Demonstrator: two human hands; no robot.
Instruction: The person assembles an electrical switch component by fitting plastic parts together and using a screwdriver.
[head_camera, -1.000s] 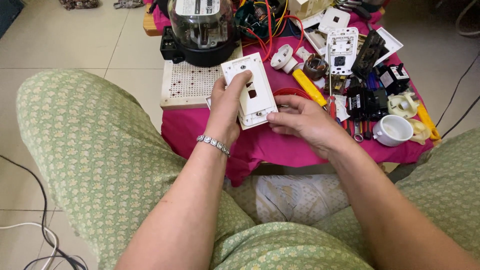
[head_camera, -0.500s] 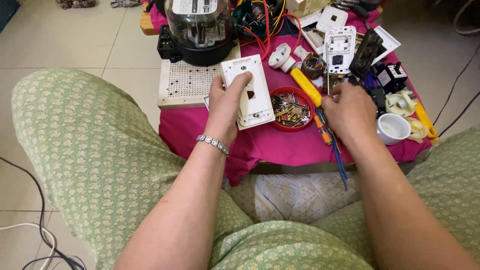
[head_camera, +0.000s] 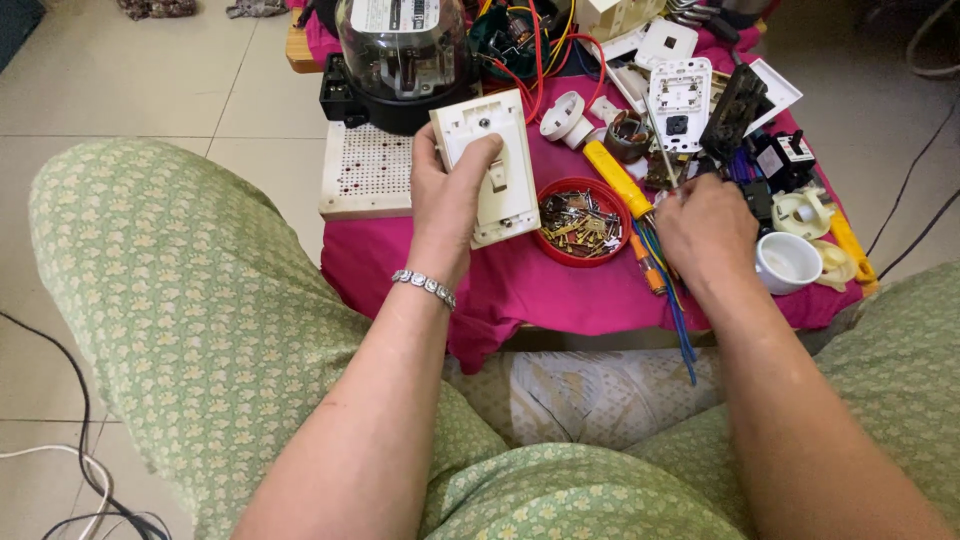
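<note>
My left hand (head_camera: 448, 195) grips a cream switch plate (head_camera: 497, 160) from its left side, thumb on the front, and holds it upright above the pink cloth (head_camera: 520, 285). My right hand (head_camera: 705, 232) rests on the cloth to the right, its fingers curled around the lower end of a thin metal screwdriver (head_camera: 660, 140) that points up toward a white socket plate (head_camera: 680, 100). Between my hands stands a red bowl of small screws (head_camera: 580, 222). A yellow-handled screwdriver (head_camera: 615, 178) lies just beside it.
A glass-domed electric meter (head_camera: 405, 50) and a white perforated board (head_camera: 365, 170) sit at the table's left. Black parts (head_camera: 738, 100), a white cup (head_camera: 787, 262), blue wires (head_camera: 675, 300) and coloured wiring (head_camera: 530, 40) crowd the right and back. Cables trail on the tiled floor (head_camera: 60, 440).
My right hand has left the switch plate and moved right to the pile of parts, where it now holds the thin screwdriver. The red bowl is uncovered. My left hand still holds the plate.
</note>
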